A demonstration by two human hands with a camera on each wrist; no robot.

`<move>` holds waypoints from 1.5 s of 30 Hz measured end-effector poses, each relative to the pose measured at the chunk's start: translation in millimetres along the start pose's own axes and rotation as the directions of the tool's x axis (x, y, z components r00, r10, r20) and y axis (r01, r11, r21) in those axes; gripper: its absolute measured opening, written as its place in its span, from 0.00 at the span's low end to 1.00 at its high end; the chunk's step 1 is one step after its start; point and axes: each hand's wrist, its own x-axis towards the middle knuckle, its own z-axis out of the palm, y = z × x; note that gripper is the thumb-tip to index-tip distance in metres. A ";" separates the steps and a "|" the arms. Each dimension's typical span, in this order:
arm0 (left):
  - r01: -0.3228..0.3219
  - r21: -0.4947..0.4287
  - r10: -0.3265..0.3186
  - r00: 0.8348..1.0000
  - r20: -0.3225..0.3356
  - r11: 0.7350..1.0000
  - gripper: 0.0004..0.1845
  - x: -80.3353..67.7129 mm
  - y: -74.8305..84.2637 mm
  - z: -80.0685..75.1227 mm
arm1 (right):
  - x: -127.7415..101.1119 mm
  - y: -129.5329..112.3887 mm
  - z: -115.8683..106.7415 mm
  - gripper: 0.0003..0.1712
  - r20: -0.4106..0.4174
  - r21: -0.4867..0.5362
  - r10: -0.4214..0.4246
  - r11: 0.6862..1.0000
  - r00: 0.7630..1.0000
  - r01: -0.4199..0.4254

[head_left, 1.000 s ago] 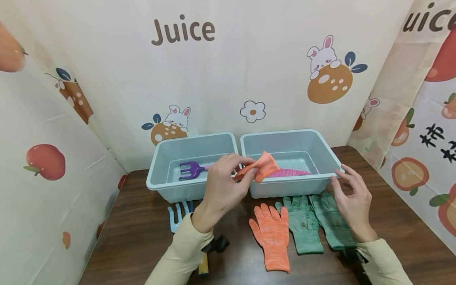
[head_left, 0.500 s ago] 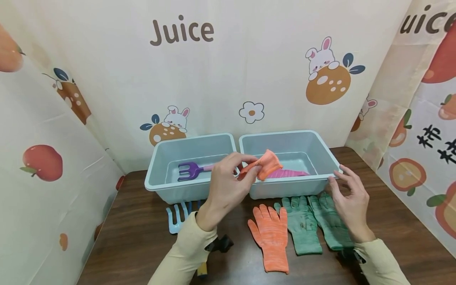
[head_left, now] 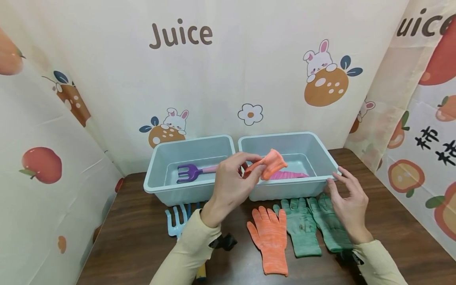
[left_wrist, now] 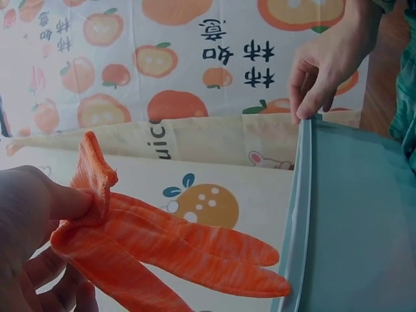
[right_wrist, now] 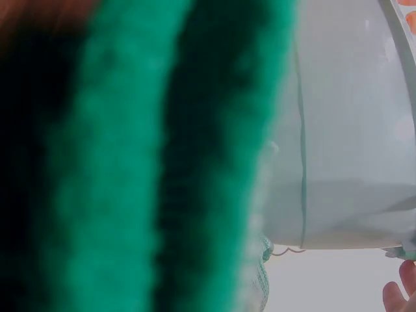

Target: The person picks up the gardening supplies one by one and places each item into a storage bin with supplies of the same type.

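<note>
Head view, nearest first: my cream sleeves come up from the bottom edge over the dark wooden counter point(head_left: 392, 221); an orange glove point(head_left: 268, 237) lies flat there with its fingers towards the bins, and just beside it on the right lie two green gloves point(head_left: 315, 225), side by side; the heel of my right hand point(head_left: 347, 200) sits over the outer green one; on the left a light blue toy rake point(head_left: 177, 215) lies on the counter, just in front of the left bin point(head_left: 190, 168); my left hand point(head_left: 231, 184) is raised above the near rim where the two bins meet, its grip closed in a pinch of thumb and fingertips on a second orange glove point(head_left: 268, 165), which hangs folded over the right bin point(head_left: 288, 164); the left wrist view shows my thumb pressed into the cuff fold and the glove's fingers point(left_wrist: 214, 250) drooping loose towards the bin wall; my right grip holds nothing, its fingers straight and spread, the fingertips point(head_left: 333, 178) touching the near right corner of the right bin's rim; inside that bin lies a pink glove point(head_left: 286, 175), partly hidden behind the one I hold; a purple toy rake point(head_left: 190, 172) lies in the left bin; behind stands a cream backdrop printed with rabbits, oranges and the word Juice.
</note>
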 end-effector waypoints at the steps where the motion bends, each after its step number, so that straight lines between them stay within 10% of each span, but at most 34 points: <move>1: -0.003 -0.002 0.003 1.000 -0.001 1.000 0.08 0.6 -1.0 0.9 | -0.9 5.7 -0.4 0.17 0.006 -0.001 -0.001 1.000 1.000 0.001; 45: 0.153 -0.124 -0.158 0.987 -0.029 0.980 0.08 19.4 -35.9 25.2 | -6.5 28.8 -1.7 0.19 0.042 -0.046 -0.005 0.999 0.999 0.007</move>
